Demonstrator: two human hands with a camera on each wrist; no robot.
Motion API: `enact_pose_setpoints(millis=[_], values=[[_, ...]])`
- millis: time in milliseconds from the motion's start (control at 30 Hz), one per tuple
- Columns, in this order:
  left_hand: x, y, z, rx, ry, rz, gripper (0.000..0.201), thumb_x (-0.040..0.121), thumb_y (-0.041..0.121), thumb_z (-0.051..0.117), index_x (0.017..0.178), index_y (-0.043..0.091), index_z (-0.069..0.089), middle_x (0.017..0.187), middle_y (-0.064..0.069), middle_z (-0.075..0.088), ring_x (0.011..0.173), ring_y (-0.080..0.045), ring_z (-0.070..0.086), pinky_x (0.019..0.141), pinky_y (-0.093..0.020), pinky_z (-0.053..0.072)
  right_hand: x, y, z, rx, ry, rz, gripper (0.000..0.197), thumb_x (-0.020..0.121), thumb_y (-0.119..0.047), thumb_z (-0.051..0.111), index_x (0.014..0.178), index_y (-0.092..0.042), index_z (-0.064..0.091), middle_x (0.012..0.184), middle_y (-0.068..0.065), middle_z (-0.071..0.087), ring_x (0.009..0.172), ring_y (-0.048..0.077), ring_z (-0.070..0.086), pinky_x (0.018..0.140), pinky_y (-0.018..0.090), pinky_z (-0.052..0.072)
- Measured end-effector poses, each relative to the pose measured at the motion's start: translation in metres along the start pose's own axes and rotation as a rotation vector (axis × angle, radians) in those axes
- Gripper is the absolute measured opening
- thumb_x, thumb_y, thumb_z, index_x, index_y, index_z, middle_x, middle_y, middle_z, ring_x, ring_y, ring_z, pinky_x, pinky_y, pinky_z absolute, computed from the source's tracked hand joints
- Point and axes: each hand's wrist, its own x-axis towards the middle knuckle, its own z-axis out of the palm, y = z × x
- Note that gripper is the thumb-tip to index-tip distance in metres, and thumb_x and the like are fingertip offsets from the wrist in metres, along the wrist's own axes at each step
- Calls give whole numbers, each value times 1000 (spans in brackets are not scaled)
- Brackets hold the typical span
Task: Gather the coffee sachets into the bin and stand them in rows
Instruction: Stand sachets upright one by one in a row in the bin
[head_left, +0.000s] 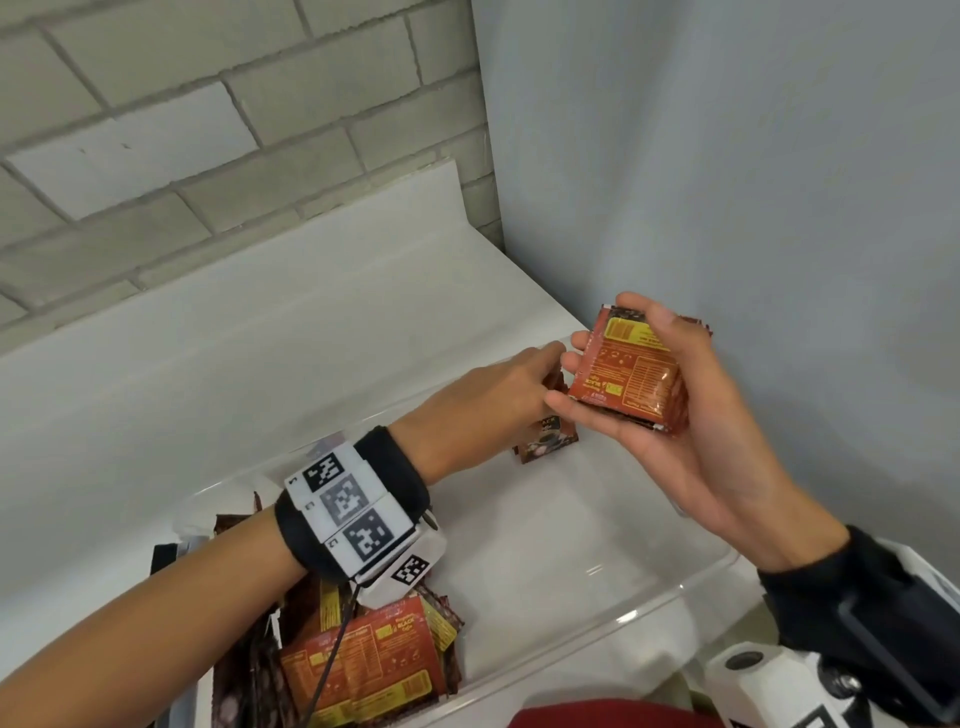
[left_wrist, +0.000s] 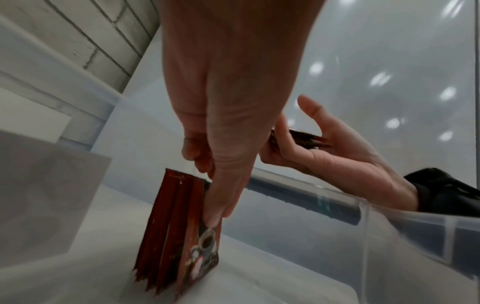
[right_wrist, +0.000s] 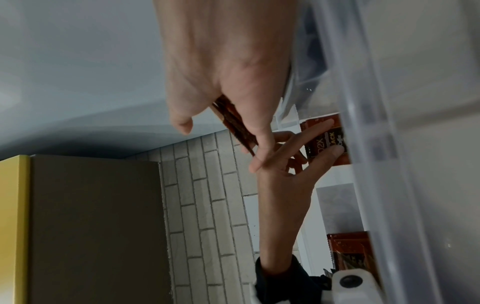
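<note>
A clear plastic bin (head_left: 649, 597) lies in front of me. In its far right corner a few red-brown coffee sachets (head_left: 545, 441) (left_wrist: 182, 236) stand upright. My left hand (head_left: 550, 374) (left_wrist: 207, 185) reaches across the bin, its straight fingers (right_wrist: 335, 152) pressing flat on the front sachet's face (right_wrist: 324, 142). Just beyond the bin's right side, my right hand (head_left: 597, 348) (right_wrist: 221, 127) grips a stack of orange-red sachets (head_left: 623, 379) between thumb and fingers. Loose sachets (head_left: 363, 660) lie heaped in the bin's near left end, under my left forearm.
The bin sits on a white counter (head_left: 260, 338) against a grey brick wall (head_left: 156, 130), and a pale wall (head_left: 727, 156) closes the right side. The bin's middle floor (head_left: 545, 545) is bare. A yellow-edged panel (right_wrist: 15, 226) shows in the right wrist view.
</note>
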Motion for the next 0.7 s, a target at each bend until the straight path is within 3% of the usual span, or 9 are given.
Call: enact_pose_setpoints(millis=[67,133,200,300,400,467,567,633,700], values=[[0,-4,-2,-64,-3,29,37,90,8,59,127,8,56,120,-11,50,93,-25,56,69,-44,52,-1,-1,-2,44,-40,9,43,80,-22,55,122,-13,56,105,22,64,99,34,65,78,53,56],[-2,-10,-8,-79,22,72,31,92,17,48,113,3,65,108,-14,55,86,-27,60,71,-41,52,-1,-1,-4,70,-84,25,48,79,-14,50,127,-12,55,113,24,65,105,37,65,81,56,55],[-5,-17,-16,-117,120,88,36,90,21,42,99,1,70,92,-15,58,75,-21,58,71,-29,48,-1,-1,-6,54,-111,44,53,78,-9,48,130,-12,54,119,23,65,108,36,65,84,57,54],[-11,-21,-34,-237,231,11,27,94,15,49,112,8,69,90,-9,61,74,-6,54,71,-11,41,0,0,-8,-13,-130,48,51,81,-6,48,131,-14,53,119,21,66,108,34,65,84,57,53],[-17,-14,-51,-455,259,-119,27,101,20,46,119,12,65,91,3,65,76,-7,63,71,-17,51,1,2,-9,-122,-108,26,45,86,-3,50,129,-16,55,116,14,68,106,33,66,84,54,54],[-21,-4,-61,-617,248,-200,32,98,31,46,117,14,64,89,7,67,76,-6,65,71,-20,52,2,2,-11,-181,-79,8,42,85,-7,56,125,-20,58,115,8,70,104,30,68,82,49,57],[-27,5,-65,-823,180,-250,36,85,42,65,114,19,64,88,3,67,76,-3,64,71,-21,53,3,2,-10,-250,-38,-21,39,84,-10,60,120,-24,60,112,2,71,98,22,70,71,35,59],[-29,6,-61,-865,167,-268,43,75,38,79,112,23,65,94,-1,66,81,-10,64,77,-28,56,3,3,-11,-258,-35,-32,37,84,-11,60,119,-25,60,109,1,72,95,20,71,69,32,59],[-30,8,-56,-853,219,-289,41,72,28,81,109,21,65,96,-1,66,80,-13,64,77,-30,57,3,5,-10,-279,-37,-40,38,83,-15,60,119,-25,59,106,-1,73,94,19,71,70,33,59]])
